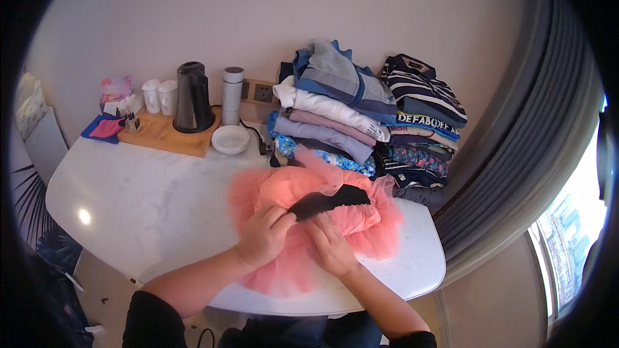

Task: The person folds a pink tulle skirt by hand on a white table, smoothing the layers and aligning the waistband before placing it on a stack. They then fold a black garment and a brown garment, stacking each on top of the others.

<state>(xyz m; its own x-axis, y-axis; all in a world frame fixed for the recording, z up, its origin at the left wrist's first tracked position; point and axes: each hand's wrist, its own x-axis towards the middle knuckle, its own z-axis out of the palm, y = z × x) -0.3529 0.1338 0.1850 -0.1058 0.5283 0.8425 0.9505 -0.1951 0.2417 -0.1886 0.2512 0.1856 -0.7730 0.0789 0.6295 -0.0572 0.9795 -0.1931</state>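
A coral-pink tulle skirt or dress [285,188] lies spread on the white marble-look table [159,203], with a black band [333,200] across its middle. My left hand [266,232] pinches the left end of that band between thumb and fingers. Just to the right, my right hand [331,241] rests on the pink fabric below the band. Its fingertips are partly lost in the tulle, so whether they grip cannot be seen.
Behind the skirt rise two stacks of folded clothes, a left stack [333,106] and a right stack [423,121]. A black electric kettle [191,99] stands on a wooden tray [164,135], near a grey-white flask [233,96] and white bowl [230,140]. Dark curtains [503,154] hang right.
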